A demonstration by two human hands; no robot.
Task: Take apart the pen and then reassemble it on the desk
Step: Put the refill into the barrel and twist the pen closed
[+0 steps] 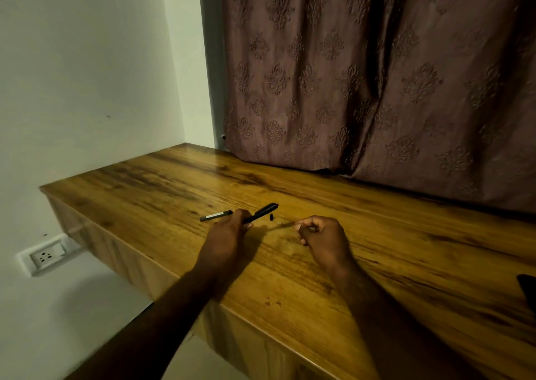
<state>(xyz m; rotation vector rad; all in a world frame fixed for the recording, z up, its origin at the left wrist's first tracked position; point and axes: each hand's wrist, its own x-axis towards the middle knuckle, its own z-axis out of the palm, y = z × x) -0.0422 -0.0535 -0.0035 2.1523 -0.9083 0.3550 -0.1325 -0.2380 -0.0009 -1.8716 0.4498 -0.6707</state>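
The pen barrel (261, 212) is gripped in the curled left hand (229, 234), and a thin, blurred refill (285, 224) is pinched by the right hand (322, 237). Just past the fingertips a small black piece (272, 216) lies loose. It could easily be knocked away by a careless sweep.

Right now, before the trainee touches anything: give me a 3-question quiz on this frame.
1. True or false: the left hand grips the black plastic pen barrel.
2. Multiple choice: the small black end plug lies A) on the wooden desk between the hands, B) on the floor, C) on the curtain.
3. Short answer: which hand pinches the thin pale refill?

Key: 1 true. 2 A. 3 the right hand.
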